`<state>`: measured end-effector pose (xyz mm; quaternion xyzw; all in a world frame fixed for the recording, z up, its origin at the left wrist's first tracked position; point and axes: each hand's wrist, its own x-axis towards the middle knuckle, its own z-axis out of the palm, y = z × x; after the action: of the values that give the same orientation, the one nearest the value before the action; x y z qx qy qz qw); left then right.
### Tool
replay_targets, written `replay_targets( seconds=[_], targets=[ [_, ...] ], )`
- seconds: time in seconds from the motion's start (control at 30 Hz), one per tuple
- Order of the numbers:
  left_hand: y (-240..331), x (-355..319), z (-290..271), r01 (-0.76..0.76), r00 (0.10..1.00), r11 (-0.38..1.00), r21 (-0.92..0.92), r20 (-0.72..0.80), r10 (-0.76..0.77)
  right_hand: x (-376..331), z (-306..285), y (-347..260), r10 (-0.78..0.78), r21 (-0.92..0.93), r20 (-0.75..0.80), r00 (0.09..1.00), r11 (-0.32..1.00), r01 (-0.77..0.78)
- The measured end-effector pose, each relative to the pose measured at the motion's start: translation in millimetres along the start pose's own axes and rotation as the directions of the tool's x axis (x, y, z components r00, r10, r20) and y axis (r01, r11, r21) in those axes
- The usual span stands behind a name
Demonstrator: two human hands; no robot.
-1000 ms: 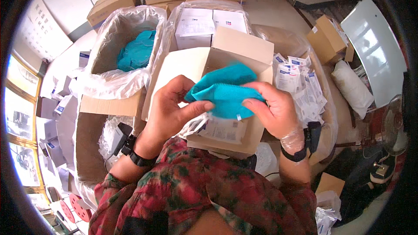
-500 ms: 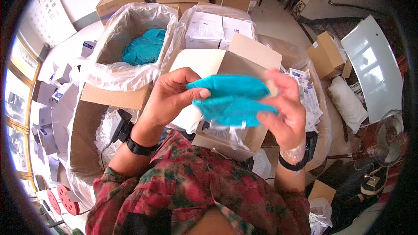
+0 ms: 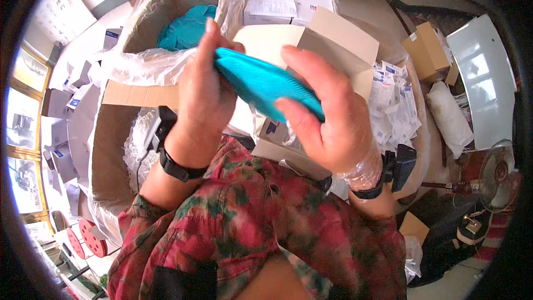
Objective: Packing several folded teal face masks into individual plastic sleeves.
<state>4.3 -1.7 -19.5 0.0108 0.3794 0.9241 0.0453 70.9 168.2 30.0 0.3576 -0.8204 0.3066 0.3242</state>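
Between my two hands is a small stack of teal face masks [image 3: 264, 84], pressed together and tilted down to the right. My left hand [image 3: 205, 86] grips the upper left end, its thumb pointing up and the other fingers partly hidden behind the stack. My right hand [image 3: 327, 108] closes on the lower right end, with the thumb below and fingers above, slightly blurred. Under the masks stands an open carton [image 3: 347, 39] with its flaps spread; white printed packets show inside it. More teal masks [image 3: 186, 29] lie in a plastic-lined box at the far left.
White boxes [image 3: 272, 3] stand behind the carton. Several white packets [image 3: 391, 103] fill a lined box on the right. At the left is an open cardboard box [image 3: 114, 150] with white straps inside. A standing fan [image 3: 494, 175] and a white board [image 3: 483, 78] are at the far right.
The masks, spread as two pieces before, are now brought together into one stack and tilted. My left hand has turned thumb up, and my right hand has come inward. The view has shifted.
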Motion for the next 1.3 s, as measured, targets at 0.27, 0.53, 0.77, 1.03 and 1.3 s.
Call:
replay_targets(
  seconds=[0.27, 0.53, 0.77, 1.03, 1.3],
  targets=[
    [113, 13, -59, -0.433, 0.874, 0.862, 0.265, 0.359, 0.329, -32, 4, 69, 0.481, 0.062, 0.421, 0.769, 0.831, -0.553],
    [80, 8, -67, -0.130, 0.910, 0.991, -0.029, 0.392, 0.131, -92, 64, 127, 0.454, -0.423, 0.816, 0.357, 0.891, -0.166],
    [85, 6, -71, -0.060, 0.892, 0.986, -0.154, 0.436, 0.122, -164, 107, 169, 0.525, -0.291, 0.814, 0.250, 0.740, -0.606],
    [46, -2, -53, -0.080, 0.990, 0.985, 0.156, 0.127, 0.061, -181, 102, 192, 0.519, -0.062, 0.758, 0.395, 0.660, -0.749],
    [-6, -4, -21, -0.229, 0.930, 0.614, 0.756, 0.356, -0.091, -53, -7, 89, 0.523, -0.125, 0.611, 0.594, 0.805, -0.580]
  ],
)
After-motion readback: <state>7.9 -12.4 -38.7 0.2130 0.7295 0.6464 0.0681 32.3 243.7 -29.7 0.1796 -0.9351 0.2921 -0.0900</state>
